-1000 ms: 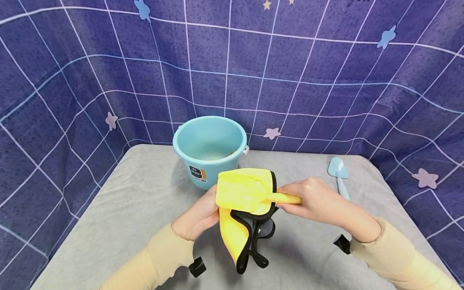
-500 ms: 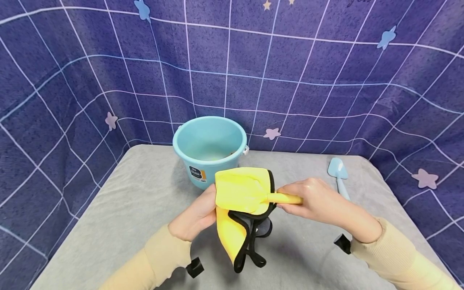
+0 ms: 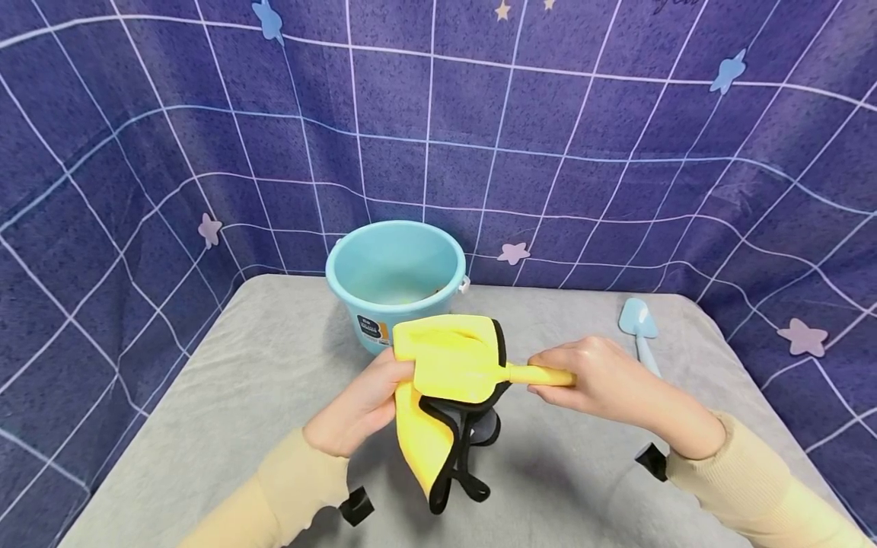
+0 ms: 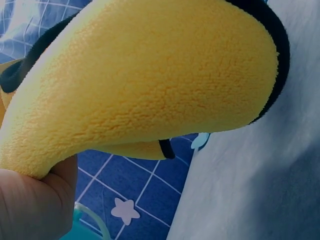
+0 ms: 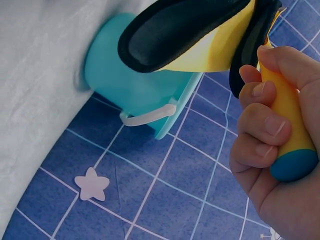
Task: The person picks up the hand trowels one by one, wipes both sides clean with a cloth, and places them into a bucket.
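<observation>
My left hand [image 3: 363, 399] grips a yellow fleece cloth [image 3: 426, 445] with black trim and a grey reverse side, which hangs down in folds above the bed-like grey surface. Curled around the handle of a yellow toy shovel [image 3: 457, 371] is my right hand [image 3: 594, 378]; the handle ends in a blue cap, seen in the right wrist view. The shovel's blade lies against the upper part of the cloth, pointing left. In the left wrist view the cloth [image 4: 165, 75] fills much of the picture and hides the shovel. Part of the left fingers is behind the cloth.
A light blue bucket [image 3: 411, 310] with a white handle stands behind the hands; small bits show inside it. A pale blue toy shovel [image 3: 639, 323] lies at the back right on the grey covering [image 3: 260, 358]. A purple gridded curtain [image 3: 438, 175] surrounds the surface.
The left hand and cloth have shifted left, so more cloth shows past the shovel blade's tip. My right hand has hardly moved.
</observation>
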`<state>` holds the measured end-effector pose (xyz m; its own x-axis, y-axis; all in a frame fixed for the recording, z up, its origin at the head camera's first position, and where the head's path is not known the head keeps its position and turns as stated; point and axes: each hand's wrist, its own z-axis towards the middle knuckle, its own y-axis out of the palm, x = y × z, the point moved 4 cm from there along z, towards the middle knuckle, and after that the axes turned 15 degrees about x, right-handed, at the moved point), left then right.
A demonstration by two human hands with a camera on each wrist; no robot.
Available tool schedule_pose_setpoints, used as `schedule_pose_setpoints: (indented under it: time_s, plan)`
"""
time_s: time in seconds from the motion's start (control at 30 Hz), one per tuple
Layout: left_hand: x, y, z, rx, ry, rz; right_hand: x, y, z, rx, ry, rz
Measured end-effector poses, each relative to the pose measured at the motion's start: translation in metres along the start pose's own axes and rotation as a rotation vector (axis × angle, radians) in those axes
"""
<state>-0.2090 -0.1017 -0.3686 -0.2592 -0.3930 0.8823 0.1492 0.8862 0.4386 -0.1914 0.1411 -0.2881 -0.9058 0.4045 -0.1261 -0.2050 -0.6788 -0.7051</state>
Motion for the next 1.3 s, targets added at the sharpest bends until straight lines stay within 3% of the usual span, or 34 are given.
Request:
schedule_pose_setpoints:
  time_s: [0.73,1.3]
  plan:
    - [0.011,-0.018,-0.014,0.057,-0.035,0.001,0.004,-0.003,-0.009,-0.02,0.016,0.005]
    - [0.026,-0.039,-0.028,0.094,0.003,-0.004,0.005,-0.003,-0.012,-0.01,0.011,-0.013]
